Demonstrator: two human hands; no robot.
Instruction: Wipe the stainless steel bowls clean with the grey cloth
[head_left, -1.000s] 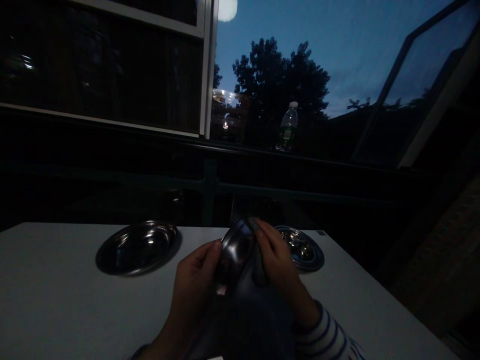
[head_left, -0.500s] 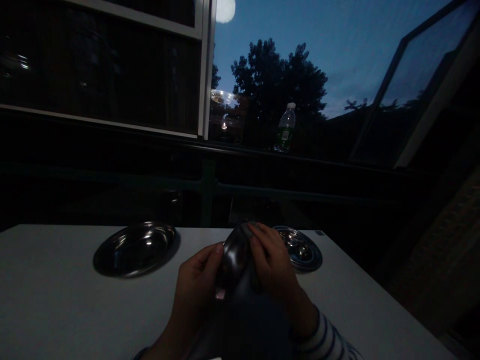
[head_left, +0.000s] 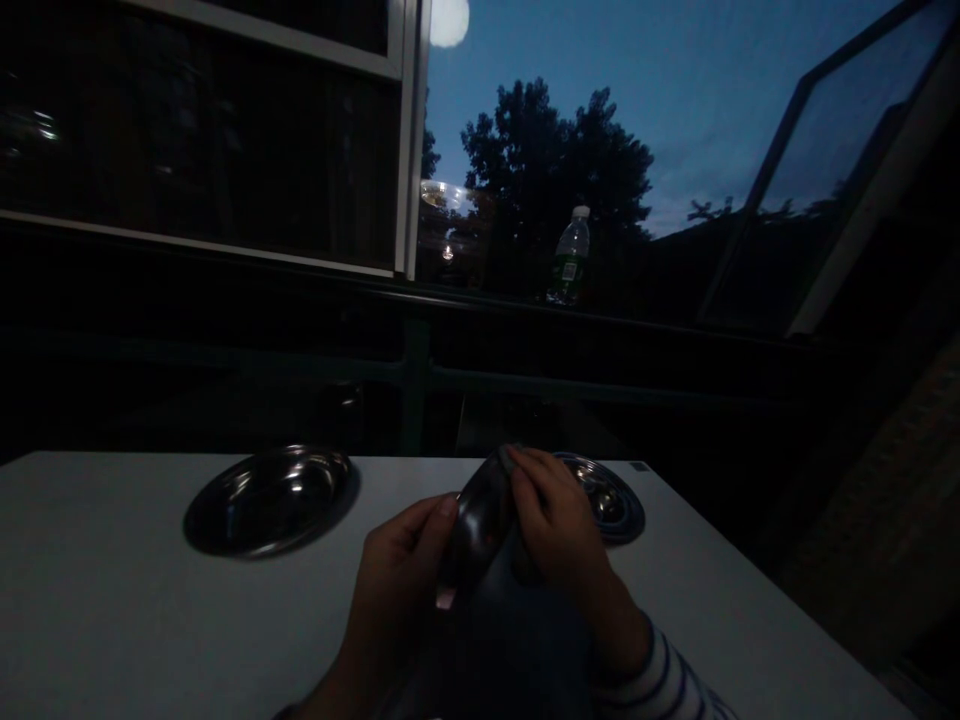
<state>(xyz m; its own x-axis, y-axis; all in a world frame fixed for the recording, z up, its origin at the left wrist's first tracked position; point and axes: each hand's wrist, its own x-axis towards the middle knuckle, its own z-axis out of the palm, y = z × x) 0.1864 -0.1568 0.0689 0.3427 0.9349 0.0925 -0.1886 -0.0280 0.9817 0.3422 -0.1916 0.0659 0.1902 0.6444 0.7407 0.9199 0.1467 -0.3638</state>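
Note:
Between my hands, above the front part of the table, a small shiny metal dish (head_left: 477,525) is held tilted up on edge. My left hand (head_left: 405,555) grips its left side, thumb on the near face and fingers hidden behind. On the far right rim lies my right hand (head_left: 559,515), its fingers closed over a greyish cloth (head_left: 507,458) pressed against the metal. The cloth seems to hang down below the hand, but darkness blurs where it ends.
On the white table (head_left: 112,610), a large oval metal platter (head_left: 274,535) lies to the left. Behind my right hand sits a metal plate (head_left: 626,520) bearing shiny round pieces. A plastic bottle (head_left: 571,262) with a green label stands on the sill by the open window (head_left: 847,180).
Both hands and the dish have shifted slightly to the right. The right hand, with the cloth, has slid a little right along the rim. The platter and plate stay put.

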